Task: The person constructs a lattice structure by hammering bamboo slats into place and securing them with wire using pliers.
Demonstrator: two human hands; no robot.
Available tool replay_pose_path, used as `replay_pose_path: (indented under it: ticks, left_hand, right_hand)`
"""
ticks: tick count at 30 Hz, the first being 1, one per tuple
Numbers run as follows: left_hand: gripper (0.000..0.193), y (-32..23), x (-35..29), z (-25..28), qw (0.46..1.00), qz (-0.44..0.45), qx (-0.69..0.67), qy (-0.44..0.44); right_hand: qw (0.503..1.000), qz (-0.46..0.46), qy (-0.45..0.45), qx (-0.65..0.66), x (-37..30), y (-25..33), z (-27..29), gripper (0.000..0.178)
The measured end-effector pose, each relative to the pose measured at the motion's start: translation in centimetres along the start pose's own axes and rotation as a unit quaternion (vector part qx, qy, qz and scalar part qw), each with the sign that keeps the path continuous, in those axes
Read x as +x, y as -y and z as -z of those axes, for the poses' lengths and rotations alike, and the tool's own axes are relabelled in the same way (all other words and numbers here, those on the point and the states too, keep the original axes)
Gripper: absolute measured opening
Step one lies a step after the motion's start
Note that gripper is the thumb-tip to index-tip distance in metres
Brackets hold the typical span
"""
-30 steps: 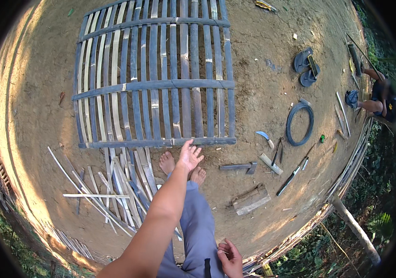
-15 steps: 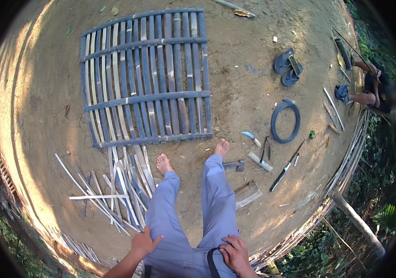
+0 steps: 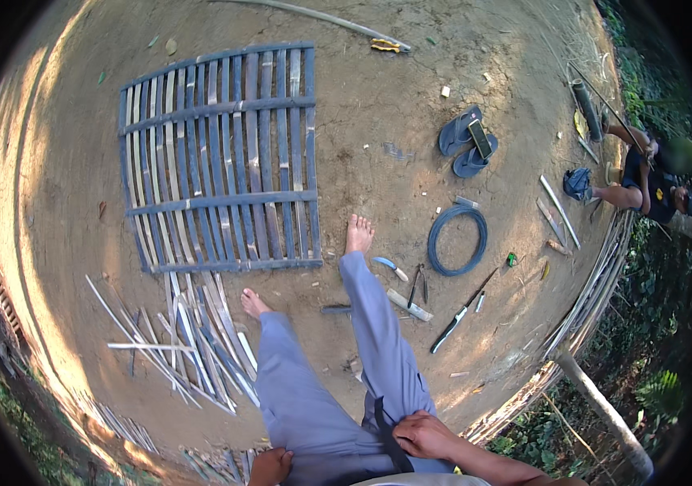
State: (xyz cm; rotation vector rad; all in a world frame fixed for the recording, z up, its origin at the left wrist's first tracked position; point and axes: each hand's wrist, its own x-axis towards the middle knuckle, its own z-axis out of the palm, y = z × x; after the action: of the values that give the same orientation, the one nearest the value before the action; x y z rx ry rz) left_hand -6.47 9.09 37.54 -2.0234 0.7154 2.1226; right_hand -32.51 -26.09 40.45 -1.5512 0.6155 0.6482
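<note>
Grey cloth trousers (image 3: pixel 301 389) sit near: I've got the right hand (image 3: pixel 424 435) curled by the black strap (image 3: pixel 381 415), left hand (image 3: pixel 269 467) at the left hip, can't tell if either's pinching cloth. Dark slatted bamboo frame (image 3: pixel 281 197) lies far left. Probably a trouser-fixing step; next calls for freeing hands.

Your right hand (image 3: pixel 425 435) rests curled on your right thigh (image 3: pixel 394 381), its forearm (image 3: pixel 498 467) slanting in from the right. Your left hand (image 3: pixel 271 467) curls beside your left thigh (image 3: pixel 301 413).
</note>
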Motion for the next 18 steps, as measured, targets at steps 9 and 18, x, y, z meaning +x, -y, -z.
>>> replay_pose_path:
  ticks: [9, 18]
  left_hand:
    - [0.04, 0.4, 7.9, 5.5, 0.981, -0.042, -0.175, 0.066]
    - [0.064, 6.1, 61.6, 10.9, 0.594, 0.224, -0.7, -0.327]
  right_hand:
    - [0.99, -0.044, 0.116, 0.07, 5.6, -0.5, 9.7, 0.025]
    - [0.963, -0.026, -0.262, -0.061, 58.6, -33.7, 23.1, 0.055]
